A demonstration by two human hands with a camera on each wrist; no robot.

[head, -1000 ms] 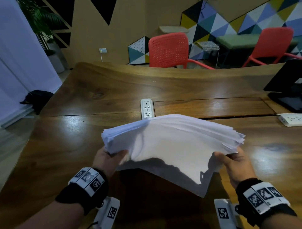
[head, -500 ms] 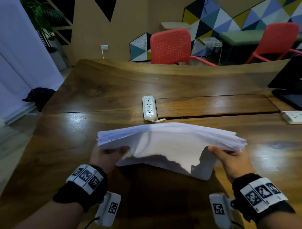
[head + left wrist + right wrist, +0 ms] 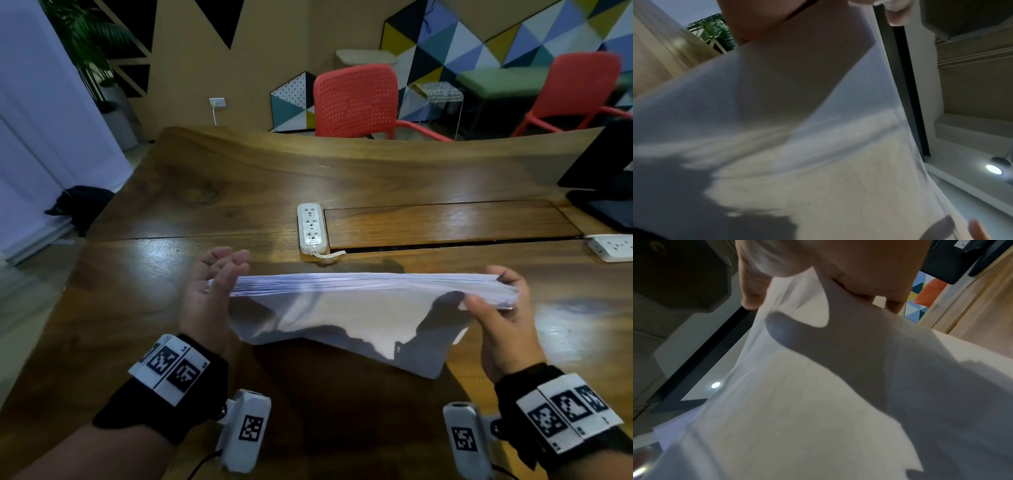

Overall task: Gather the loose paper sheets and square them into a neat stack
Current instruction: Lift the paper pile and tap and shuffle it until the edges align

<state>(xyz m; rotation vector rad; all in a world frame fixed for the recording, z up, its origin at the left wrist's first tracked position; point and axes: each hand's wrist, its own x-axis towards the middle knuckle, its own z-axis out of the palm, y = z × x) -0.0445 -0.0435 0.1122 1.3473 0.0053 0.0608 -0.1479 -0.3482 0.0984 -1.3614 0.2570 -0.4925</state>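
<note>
A thick stack of white paper sheets (image 3: 342,315) is held tilted up over the wooden table (image 3: 205,192), its upper edge facing me and its lower corner hanging toward me. My left hand (image 3: 222,274) is open, palm and straight fingers against the stack's left end. My right hand (image 3: 489,291) grips the right end, thumb in front and fingers behind. The left wrist view shows the paper (image 3: 797,146) below my left hand's palm (image 3: 777,16). The right wrist view shows my right hand (image 3: 838,272) pinching the sheets (image 3: 818,402).
A white power strip (image 3: 310,224) lies just beyond the stack, beside a recessed wooden panel (image 3: 445,222). A second power strip (image 3: 613,246) and a black screen (image 3: 603,192) sit at the right edge. Red chairs (image 3: 356,99) stand behind the table.
The stack has tipped up from a fanned, sagging hold to a steeper one with its edges closer together. My left hand let go of its grip and now lies flat against the left end.
</note>
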